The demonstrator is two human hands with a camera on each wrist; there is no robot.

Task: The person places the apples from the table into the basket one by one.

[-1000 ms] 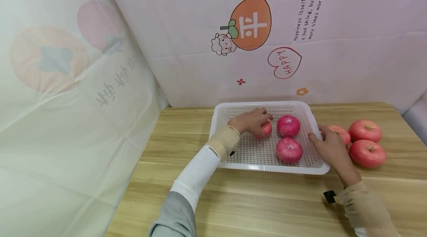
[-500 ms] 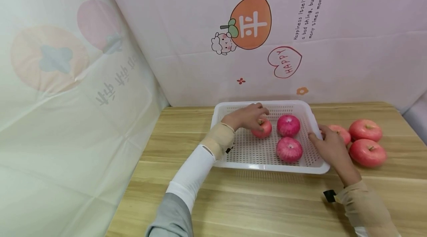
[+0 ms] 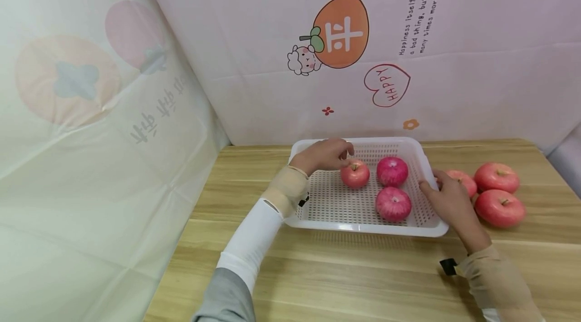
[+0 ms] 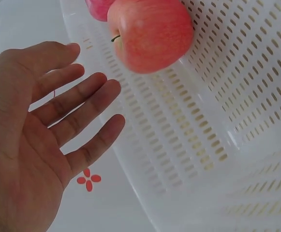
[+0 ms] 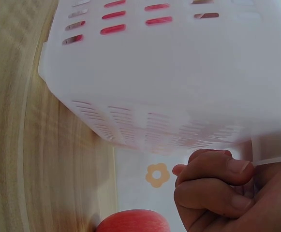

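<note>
Three round red apples (image 3: 355,174) sit in the white holey plastic basket (image 3: 358,227), so the empty, open left hand (image 3: 323,155) should lift away gently while the right hand (image 3: 447,200) grips the rim.

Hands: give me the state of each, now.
Left hand: open, holding nothing, beside the apple.
Right hand: fingers curled against the basket rim.

backdrop (image 3: 454,85) beyond my hands | heart (image 3: 387,84) reads "HAPPY" | slanted lines (image 3: 419,7) begin "Happiness itself is not", rest unclear to me
</note>
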